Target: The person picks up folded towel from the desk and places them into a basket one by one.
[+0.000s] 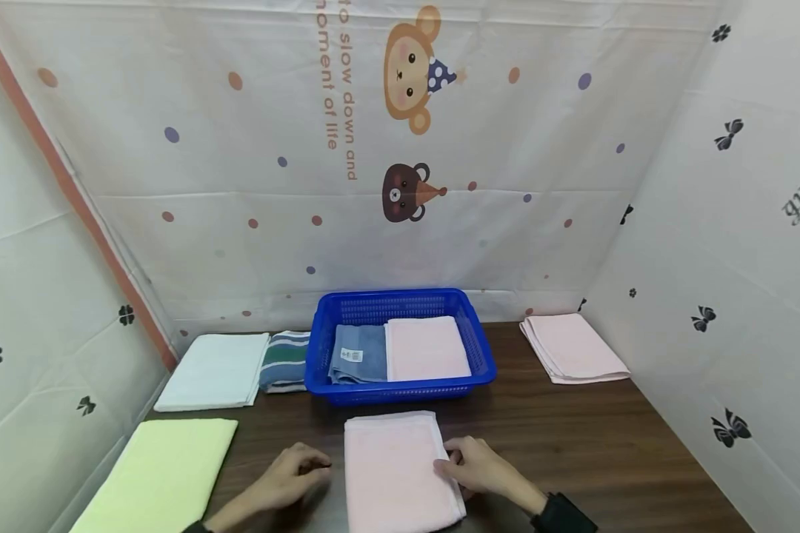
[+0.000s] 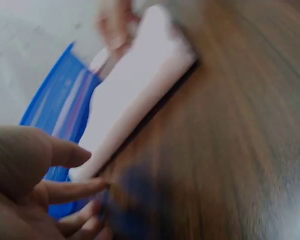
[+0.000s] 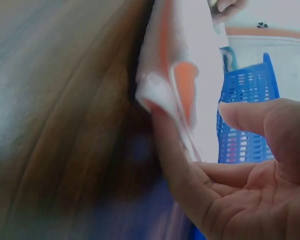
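Note:
A folded pink towel (image 1: 396,474) lies flat on the dark wooden table in front of the basket. At its right edge my right hand (image 1: 476,465) holds it, thumb on top and fingers at the underside. The right wrist view shows a finger of that hand under the folded layers (image 3: 182,95). Just left of the towel, with a small gap, is my left hand (image 1: 290,477), its fingers loosely bent and nothing in them. In the left wrist view, the left thumb and fingers (image 2: 72,152) appear near the pale towel (image 2: 135,85).
Behind the towel stands a blue basket (image 1: 400,392) containing a folded blue towel (image 1: 367,348) and another pink one (image 1: 427,348). To its left lie striped (image 1: 285,363), white (image 1: 216,370) and yellow (image 1: 160,474) towels. A pink towel (image 1: 573,348) lies at the back right, beside the wall sheet.

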`<state>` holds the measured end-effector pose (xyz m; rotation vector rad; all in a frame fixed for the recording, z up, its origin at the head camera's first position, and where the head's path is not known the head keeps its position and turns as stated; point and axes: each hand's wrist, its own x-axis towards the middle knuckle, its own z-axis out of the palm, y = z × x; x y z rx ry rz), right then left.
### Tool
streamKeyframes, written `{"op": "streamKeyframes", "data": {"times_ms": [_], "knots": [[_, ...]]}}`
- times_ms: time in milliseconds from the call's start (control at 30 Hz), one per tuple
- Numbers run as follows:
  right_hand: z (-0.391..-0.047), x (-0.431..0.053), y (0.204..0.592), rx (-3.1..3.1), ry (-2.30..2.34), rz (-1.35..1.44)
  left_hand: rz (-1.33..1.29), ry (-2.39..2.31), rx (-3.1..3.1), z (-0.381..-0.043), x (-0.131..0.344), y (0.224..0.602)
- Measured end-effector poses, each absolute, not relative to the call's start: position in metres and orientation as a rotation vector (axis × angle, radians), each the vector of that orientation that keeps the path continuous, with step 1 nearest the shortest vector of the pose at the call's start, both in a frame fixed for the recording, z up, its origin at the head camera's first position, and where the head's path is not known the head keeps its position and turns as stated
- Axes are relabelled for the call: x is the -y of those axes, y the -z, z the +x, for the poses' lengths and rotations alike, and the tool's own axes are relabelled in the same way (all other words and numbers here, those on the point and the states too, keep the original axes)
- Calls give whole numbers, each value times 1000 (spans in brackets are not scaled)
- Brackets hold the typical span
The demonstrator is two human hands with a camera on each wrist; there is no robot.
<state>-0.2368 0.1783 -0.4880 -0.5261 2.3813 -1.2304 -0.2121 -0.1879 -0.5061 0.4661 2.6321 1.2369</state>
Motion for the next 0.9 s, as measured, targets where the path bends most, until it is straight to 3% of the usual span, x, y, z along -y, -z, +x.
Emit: {"op": "streamKeyframes", "data": {"times_ms": [133,367,567,900], "knots": [[-234,-171,486,-2345,1267,-485,429,-1207,-2766,-211,158,511],[-229,-161,494,-2568,1160,-666,290,-1421,-2503,-209,137,500],[-231,-151,496,-2734,1116,-546,24,-1658,-2115,-208,134,500],[-236,-142,495,-2730,919,-510,-71,-1593,-1974,-213,146,503]]}}
